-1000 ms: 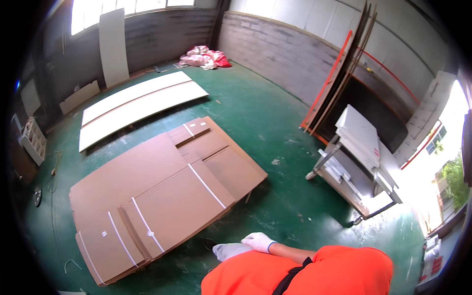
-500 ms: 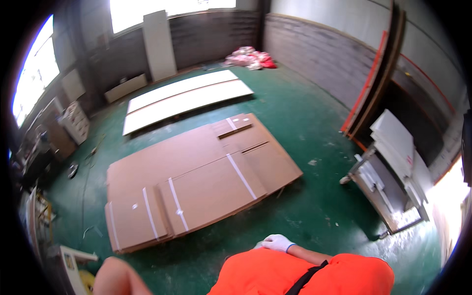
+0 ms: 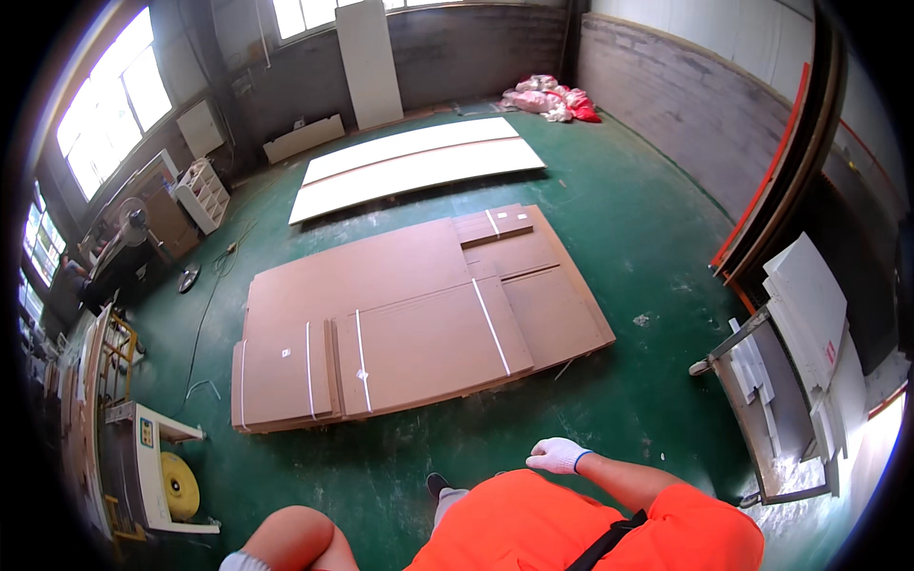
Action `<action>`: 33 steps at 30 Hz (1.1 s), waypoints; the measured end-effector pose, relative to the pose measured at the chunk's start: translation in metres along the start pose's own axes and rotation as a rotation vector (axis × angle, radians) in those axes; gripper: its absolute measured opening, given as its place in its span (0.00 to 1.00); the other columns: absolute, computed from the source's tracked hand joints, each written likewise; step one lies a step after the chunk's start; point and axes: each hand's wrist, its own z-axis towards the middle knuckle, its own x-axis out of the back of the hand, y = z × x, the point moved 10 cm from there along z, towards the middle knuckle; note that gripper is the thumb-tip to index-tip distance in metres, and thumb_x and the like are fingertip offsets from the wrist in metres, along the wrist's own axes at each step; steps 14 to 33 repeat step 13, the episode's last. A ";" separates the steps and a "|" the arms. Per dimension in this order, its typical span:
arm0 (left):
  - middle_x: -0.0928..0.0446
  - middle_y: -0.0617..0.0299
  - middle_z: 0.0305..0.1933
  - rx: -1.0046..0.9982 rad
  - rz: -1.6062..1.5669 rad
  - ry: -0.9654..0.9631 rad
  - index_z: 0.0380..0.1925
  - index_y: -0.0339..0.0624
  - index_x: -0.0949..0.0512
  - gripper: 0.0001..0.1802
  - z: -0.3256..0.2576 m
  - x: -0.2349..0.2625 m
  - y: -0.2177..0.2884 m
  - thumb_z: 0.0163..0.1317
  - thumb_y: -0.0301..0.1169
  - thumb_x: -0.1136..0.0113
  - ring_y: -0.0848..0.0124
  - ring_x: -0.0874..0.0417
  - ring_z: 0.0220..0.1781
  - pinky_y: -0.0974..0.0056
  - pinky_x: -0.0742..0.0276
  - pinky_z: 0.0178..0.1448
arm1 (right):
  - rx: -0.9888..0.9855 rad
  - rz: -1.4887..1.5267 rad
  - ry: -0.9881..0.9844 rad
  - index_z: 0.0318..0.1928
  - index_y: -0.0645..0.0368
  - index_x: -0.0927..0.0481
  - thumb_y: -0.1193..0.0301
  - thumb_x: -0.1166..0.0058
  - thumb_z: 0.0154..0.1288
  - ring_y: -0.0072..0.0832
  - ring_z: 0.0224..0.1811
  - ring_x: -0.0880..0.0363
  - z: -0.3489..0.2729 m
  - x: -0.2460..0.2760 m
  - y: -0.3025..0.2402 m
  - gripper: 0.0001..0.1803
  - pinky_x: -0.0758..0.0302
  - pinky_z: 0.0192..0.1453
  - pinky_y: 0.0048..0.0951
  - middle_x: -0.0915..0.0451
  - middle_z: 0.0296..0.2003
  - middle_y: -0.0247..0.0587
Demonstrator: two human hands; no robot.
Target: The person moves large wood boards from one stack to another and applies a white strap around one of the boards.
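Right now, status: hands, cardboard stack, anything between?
Right hand gloved, empty, at the hip. Left hand at the bottom edge, state unclear. Flat cardboard stack on the green floor, untouched. Nothing between hand and stack.

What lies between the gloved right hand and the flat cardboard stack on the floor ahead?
Nothing visible does. Only a strip of bare green floor separates the right hand, in a white glove and holding nothing, from the near edge of the cardboard stack.
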 end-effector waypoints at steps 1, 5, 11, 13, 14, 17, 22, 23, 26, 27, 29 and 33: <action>0.17 0.64 0.33 0.149 0.094 0.024 0.50 0.52 0.16 0.13 -0.013 -0.013 -0.020 0.66 0.34 0.33 0.69 0.16 0.30 0.64 0.22 0.35 | 0.058 -0.032 -0.053 0.53 0.62 0.15 0.47 0.47 0.66 0.48 0.56 0.17 0.004 -0.007 -0.007 0.31 0.23 0.62 0.40 0.15 0.52 0.55; 0.17 0.46 0.38 0.323 -0.090 -0.458 0.50 0.35 0.20 0.24 -0.045 -0.048 -0.115 0.58 0.38 0.25 0.48 0.14 0.39 0.45 0.19 0.46 | 0.185 -0.161 -0.119 0.45 0.62 0.13 0.49 0.49 0.64 0.53 0.49 0.16 0.009 -0.012 -0.021 0.28 0.21 0.55 0.44 0.14 0.44 0.59; 0.17 0.38 0.40 0.267 -0.232 -0.691 0.34 0.26 0.19 0.15 -0.077 -0.101 -0.026 0.68 0.31 0.45 0.45 0.12 0.41 0.46 0.15 0.50 | 0.268 -0.317 -0.189 0.46 0.62 0.13 0.48 0.49 0.64 0.50 0.49 0.15 0.026 -0.009 -0.053 0.29 0.21 0.55 0.44 0.14 0.44 0.57; 0.16 0.47 0.42 -0.050 -0.425 -0.950 0.40 0.36 0.17 0.18 -0.047 -0.136 0.029 0.62 0.41 0.30 0.53 0.13 0.41 0.47 0.19 0.48 | 0.305 -0.266 -0.221 0.45 0.57 0.11 0.48 0.49 0.64 0.44 0.52 0.14 0.042 -0.011 -0.041 0.27 0.22 0.61 0.38 0.14 0.45 0.60; 0.16 0.47 0.42 -0.050 -0.425 -0.950 0.40 0.36 0.17 0.18 -0.047 -0.136 0.029 0.62 0.41 0.30 0.53 0.13 0.41 0.47 0.19 0.48 | 0.305 -0.266 -0.221 0.45 0.57 0.11 0.48 0.49 0.64 0.44 0.52 0.14 0.042 -0.011 -0.041 0.27 0.22 0.61 0.38 0.14 0.45 0.60; 0.16 0.47 0.42 -0.050 -0.425 -0.950 0.40 0.36 0.17 0.18 -0.047 -0.136 0.029 0.62 0.41 0.30 0.53 0.13 0.41 0.47 0.19 0.48 | 0.305 -0.266 -0.221 0.45 0.57 0.11 0.48 0.49 0.64 0.44 0.52 0.14 0.042 -0.011 -0.041 0.27 0.22 0.61 0.38 0.14 0.45 0.60; 0.16 0.47 0.42 -0.050 -0.425 -0.950 0.40 0.36 0.17 0.18 -0.047 -0.136 0.029 0.62 0.41 0.30 0.53 0.13 0.41 0.47 0.19 0.48 | 0.305 -0.266 -0.221 0.45 0.57 0.11 0.48 0.49 0.64 0.44 0.52 0.14 0.042 -0.011 -0.041 0.27 0.22 0.61 0.38 0.14 0.45 0.60; 0.16 0.47 0.42 -0.050 -0.425 -0.950 0.40 0.36 0.17 0.18 -0.047 -0.136 0.029 0.62 0.41 0.30 0.53 0.13 0.41 0.47 0.19 0.48 | 0.305 -0.266 -0.221 0.45 0.57 0.11 0.48 0.49 0.64 0.44 0.52 0.14 0.042 -0.011 -0.041 0.27 0.22 0.61 0.38 0.14 0.45 0.60; 0.16 0.47 0.42 -0.050 -0.425 -0.950 0.40 0.36 0.17 0.18 -0.047 -0.136 0.029 0.62 0.41 0.30 0.53 0.13 0.41 0.47 0.19 0.48 | 0.305 -0.266 -0.221 0.45 0.57 0.11 0.48 0.49 0.64 0.44 0.52 0.14 0.042 -0.011 -0.041 0.27 0.22 0.61 0.38 0.14 0.45 0.60; 0.16 0.47 0.42 -0.050 -0.425 -0.950 0.40 0.36 0.17 0.18 -0.047 -0.136 0.029 0.62 0.41 0.30 0.53 0.13 0.41 0.47 0.19 0.48 | 0.305 -0.266 -0.221 0.45 0.57 0.11 0.48 0.49 0.64 0.44 0.52 0.14 0.042 -0.011 -0.041 0.27 0.22 0.61 0.38 0.14 0.45 0.60; 0.16 0.47 0.42 -0.050 -0.425 -0.950 0.40 0.36 0.17 0.18 -0.047 -0.136 0.029 0.62 0.41 0.30 0.53 0.13 0.41 0.47 0.19 0.48 | 0.305 -0.266 -0.221 0.45 0.57 0.11 0.48 0.49 0.64 0.44 0.52 0.14 0.042 -0.011 -0.041 0.27 0.22 0.61 0.38 0.14 0.45 0.60; 0.16 0.47 0.42 -0.050 -0.425 -0.950 0.40 0.36 0.17 0.18 -0.047 -0.136 0.029 0.62 0.41 0.30 0.53 0.13 0.41 0.47 0.19 0.48 | 0.305 -0.266 -0.221 0.45 0.57 0.11 0.48 0.49 0.64 0.44 0.52 0.14 0.042 -0.011 -0.041 0.27 0.22 0.61 0.38 0.14 0.45 0.60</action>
